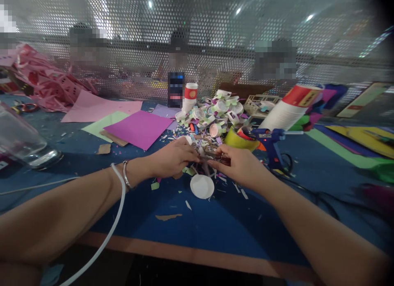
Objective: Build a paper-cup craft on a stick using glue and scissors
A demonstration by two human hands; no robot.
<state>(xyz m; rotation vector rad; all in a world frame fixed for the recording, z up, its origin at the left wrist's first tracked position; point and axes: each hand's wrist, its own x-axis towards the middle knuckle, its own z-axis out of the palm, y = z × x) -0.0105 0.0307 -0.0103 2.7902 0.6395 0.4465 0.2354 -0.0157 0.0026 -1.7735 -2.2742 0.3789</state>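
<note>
My left hand (177,157), with a bracelet at its wrist, is closed, its fingertips pinched at a small piece I cannot make out. Close by on the right, my right hand (238,164) is closed around a dark-handled tool that looks like scissors (222,159), its tip pointing at the left fingertips. Just below both hands, a round white paper cup base (202,187) lies on the blue table (184,232). Paper scraps are strewn under and around the fingers. Behind them rises a heap of small white cup pieces with paper strips (221,107).
A blue glue gun (272,142) stands at right beside a yellow-green tape roll (241,140). Stacked paper cups (289,107) lean behind it. Coloured sheets (138,128) and a clear jar (27,136) are at left. A phone (176,91) stands against the perforated screen (129,35).
</note>
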